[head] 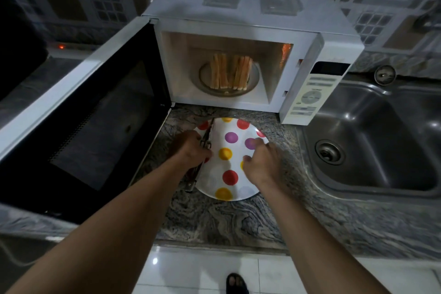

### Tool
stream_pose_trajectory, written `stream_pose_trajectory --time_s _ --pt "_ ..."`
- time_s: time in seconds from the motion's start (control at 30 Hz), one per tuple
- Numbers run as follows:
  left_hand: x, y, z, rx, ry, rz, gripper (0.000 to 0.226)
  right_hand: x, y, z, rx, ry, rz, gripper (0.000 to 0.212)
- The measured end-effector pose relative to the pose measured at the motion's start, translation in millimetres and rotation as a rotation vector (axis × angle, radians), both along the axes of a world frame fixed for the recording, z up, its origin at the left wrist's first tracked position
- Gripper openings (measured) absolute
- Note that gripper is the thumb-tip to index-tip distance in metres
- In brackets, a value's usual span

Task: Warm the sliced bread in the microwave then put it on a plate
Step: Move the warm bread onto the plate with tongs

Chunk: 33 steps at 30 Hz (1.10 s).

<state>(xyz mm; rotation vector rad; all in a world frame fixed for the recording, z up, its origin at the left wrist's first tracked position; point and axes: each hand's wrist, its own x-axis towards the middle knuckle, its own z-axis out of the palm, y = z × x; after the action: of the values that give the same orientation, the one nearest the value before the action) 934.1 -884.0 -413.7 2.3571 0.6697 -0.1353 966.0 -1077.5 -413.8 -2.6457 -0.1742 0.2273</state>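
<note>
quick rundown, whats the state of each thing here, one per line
microwave door: swung fully open to the left
bread slices: standing on edge on the turntable inside
spotted plate: on the counter, no bread on it
tongs: lying across the plate's left rim, under the left hand
left hand: grip closing on the tongs
right hand: resting on the plate, holding nothing
sink: empty

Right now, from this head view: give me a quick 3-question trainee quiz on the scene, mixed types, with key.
1. True or false: the bread slices are already on the spotted plate.
2. Which hand grips the tongs? A) left hand B) right hand C) neither
3. Fill in: the microwave door is ____.

Key
1. False: they stand on the turntable inside the microwave.
2. A
3. open
</note>
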Motion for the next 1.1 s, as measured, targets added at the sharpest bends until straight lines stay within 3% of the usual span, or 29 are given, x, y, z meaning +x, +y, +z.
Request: stream_pose_trajectory --time_s 0.13,0.33,0.43,0.57,0.67,0.77,1.1 --pt "0.5 -3.5 7.6 -0.153 -0.048 0.053 0.023 -21.7 20.3 5.4 0.26 0.233 0.14 0.019" --pt "-1.1 -9.5 22.7 -0.599 -0.244 0.118 0.011 -37.1 31.6 22.4 0.487 0.532 0.2 0.037" --pt "-5.5 -13.7 39.0 -0.637 -0.294 0.096 0.009 -38.3 26.8 27.6 0.574 0.546 0.174 0.028" --pt "-8.0 -16.9 65.5 -0.771 -0.224 0.114 0.019 -34.6 18.4 36.8 0.623 0.515 0.146 0.022" --pt "-7.0 -14.0 82.2 -0.738 -0.212 0.086 0.03 -33.5 11.6 45.6 0.626 0.482 0.142 0.017" --pt "-6.6 -10.9 97.2 -0.702 -0.285 0.019 0.023 -33.1 8.9 49.2 0.65 0.449 0.138 0.009" --pt "-11.0 -25.3 130.3 -0.731 -0.416 -0.142 0.016 -38.3 7.9 75.7 0.701 0.345 0.118 0.035"
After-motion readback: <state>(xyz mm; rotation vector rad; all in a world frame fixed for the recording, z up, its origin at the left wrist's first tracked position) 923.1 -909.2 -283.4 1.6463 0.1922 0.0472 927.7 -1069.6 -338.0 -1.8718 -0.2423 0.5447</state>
